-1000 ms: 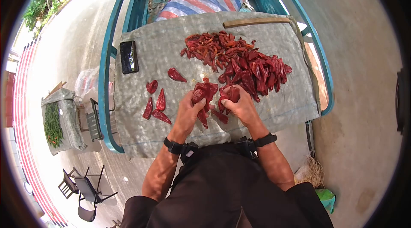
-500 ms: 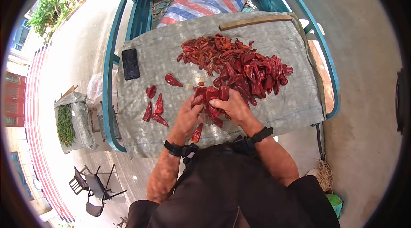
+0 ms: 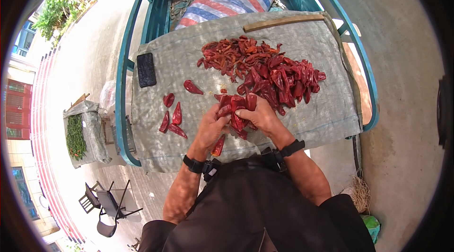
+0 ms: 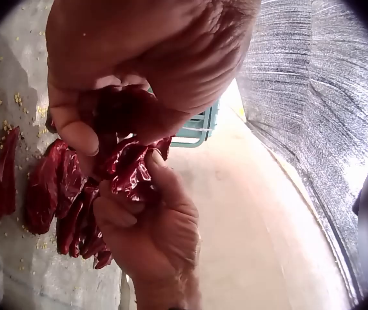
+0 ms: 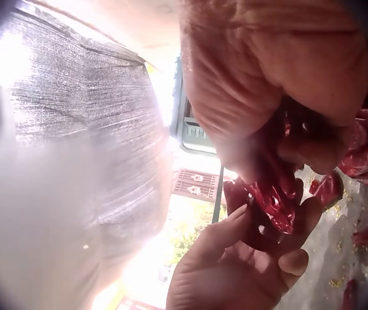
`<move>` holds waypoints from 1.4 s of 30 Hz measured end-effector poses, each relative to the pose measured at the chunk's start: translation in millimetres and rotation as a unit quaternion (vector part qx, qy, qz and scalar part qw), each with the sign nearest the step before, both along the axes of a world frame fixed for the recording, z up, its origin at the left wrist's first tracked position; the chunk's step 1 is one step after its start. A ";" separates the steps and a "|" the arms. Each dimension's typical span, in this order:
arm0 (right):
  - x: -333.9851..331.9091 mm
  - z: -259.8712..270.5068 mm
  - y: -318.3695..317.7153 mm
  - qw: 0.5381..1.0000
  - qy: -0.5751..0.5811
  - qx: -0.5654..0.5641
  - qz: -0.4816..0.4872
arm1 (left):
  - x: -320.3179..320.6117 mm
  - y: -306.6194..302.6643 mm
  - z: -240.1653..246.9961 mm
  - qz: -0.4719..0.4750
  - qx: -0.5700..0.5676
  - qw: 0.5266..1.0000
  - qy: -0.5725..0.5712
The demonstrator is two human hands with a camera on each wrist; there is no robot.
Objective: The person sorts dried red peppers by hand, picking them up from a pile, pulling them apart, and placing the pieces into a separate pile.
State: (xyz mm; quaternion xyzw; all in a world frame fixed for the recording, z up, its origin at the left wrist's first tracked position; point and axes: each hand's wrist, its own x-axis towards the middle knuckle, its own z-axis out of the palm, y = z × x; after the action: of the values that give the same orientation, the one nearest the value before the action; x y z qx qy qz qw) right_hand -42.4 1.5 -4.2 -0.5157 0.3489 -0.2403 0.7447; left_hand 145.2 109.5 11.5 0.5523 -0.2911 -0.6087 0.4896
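Note:
Both hands meet over the front of a cloth-covered surface (image 3: 307,122). My left hand (image 3: 209,130) curls its fingers round dark red peppers (image 3: 226,104). My right hand (image 3: 265,118) pinches red peppers (image 3: 238,105) between thumb and fingers, right beside the left. In the left wrist view, glossy red pepper (image 4: 129,169) lies between the two hands; the right wrist view also shows pepper (image 5: 274,206) between them. How many peppers each hand holds, I cannot tell. A single pepper (image 3: 218,145) lies just below the hands.
Behind the hands are a heap of dark red peppers (image 3: 288,82) and a pile of smaller pieces (image 3: 231,53). Several loose peppers (image 3: 177,113) lie at left, near a black phone (image 3: 146,70). A wooden strip (image 3: 283,22) and teal rails (image 3: 124,86) edge the surface.
Since a second ago my hands have come together, bringing their peppers side by side. One pepper now lies on the cloth below them. The whole view has shifted slightly.

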 end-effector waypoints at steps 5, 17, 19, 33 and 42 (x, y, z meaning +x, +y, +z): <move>3.7 0.2 7.8 0.998 0.022 -0.024 -0.052 | 2.1 6.1 8.7 -0.011 -0.024 0.997 0.072; 3.5 10.1 18.6 0.998 0.051 -0.007 -0.042 | 10.3 15.1 -8.6 0.048 -0.013 0.995 0.091; 2.1 5.1 17.7 0.995 0.085 -0.029 -0.049 | 10.1 15.9 -4.0 0.062 -0.001 0.993 0.102; -2.4 32.4 11.9 0.968 0.161 -0.153 -0.119 | 9.7 14.1 -0.2 0.059 -0.008 0.995 0.085; -13.4 29.7 1.3 0.983 0.090 -0.095 -0.126 | 7.4 8.1 8.1 0.116 -0.027 0.993 -0.022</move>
State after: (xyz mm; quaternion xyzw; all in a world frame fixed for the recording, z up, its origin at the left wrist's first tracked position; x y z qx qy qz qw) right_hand -55.9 2.9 25.5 -0.5555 0.4519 -0.3171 0.6218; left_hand 152.6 117.6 19.6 0.5822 -0.2520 -0.5277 0.5649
